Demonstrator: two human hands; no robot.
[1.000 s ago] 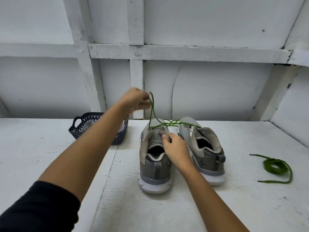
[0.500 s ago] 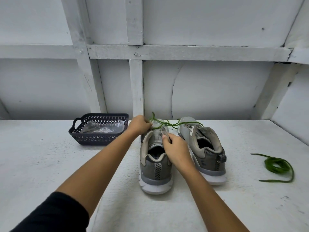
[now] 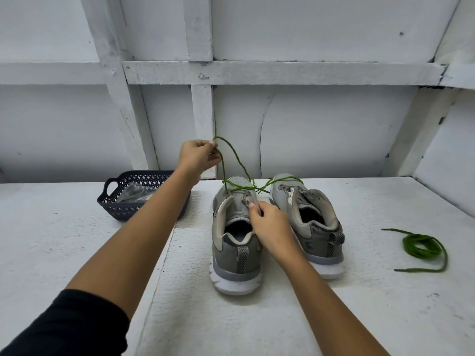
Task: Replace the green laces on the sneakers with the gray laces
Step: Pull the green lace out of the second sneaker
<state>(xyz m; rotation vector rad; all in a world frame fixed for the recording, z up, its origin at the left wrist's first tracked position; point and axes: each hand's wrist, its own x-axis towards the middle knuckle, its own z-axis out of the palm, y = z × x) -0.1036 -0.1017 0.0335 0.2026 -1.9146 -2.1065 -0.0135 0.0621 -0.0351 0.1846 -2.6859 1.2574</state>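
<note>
Two gray sneakers stand heel-toward-me on the white table. My left hand (image 3: 199,156) is raised above the left sneaker (image 3: 232,242) and pinches a loop of the green lace (image 3: 232,160), which runs down into the shoe's front eyelets and across to the right sneaker (image 3: 312,227). My right hand (image 3: 270,226) grips the right edge of the left sneaker's opening, holding the shoe down. The right sneaker has no lace in its upper eyelets. A second green lace (image 3: 421,246) lies coiled on the table at the right.
A dark blue perforated basket (image 3: 115,201) sits at the back left with a clear plastic bag (image 3: 135,192) inside; its contents cannot be made out. A white panelled wall rises right behind the shoes. A seam runs down the table (image 3: 77,240) beside the left sneaker.
My left hand dropped to the shoe's front half a second ago and has now lifted again, drawing the green lace up in a loop. My right hand stays on the left sneaker.
</note>
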